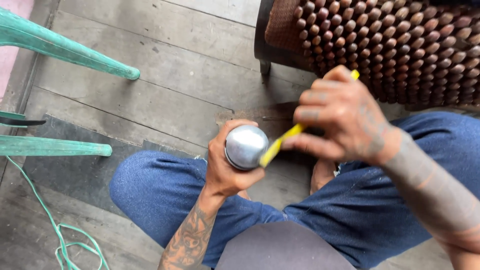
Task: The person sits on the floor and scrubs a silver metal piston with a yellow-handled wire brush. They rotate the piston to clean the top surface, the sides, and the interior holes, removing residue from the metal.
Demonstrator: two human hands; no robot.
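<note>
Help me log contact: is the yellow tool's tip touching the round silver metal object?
Touching. The head view shows the yellow tool tip resting against the round silver metal object rim, without visible gap.

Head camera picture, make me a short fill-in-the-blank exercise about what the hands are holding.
1. The left hand wraps around a shiny ____ can.
2. The right hand holds a thin ____ tool against the can's top.
3. The person sits cross-legged in blue ____.
4. Green chair legs stand on the person's ____ side.

Missing words: metal; yellow; jeans; left
</note>
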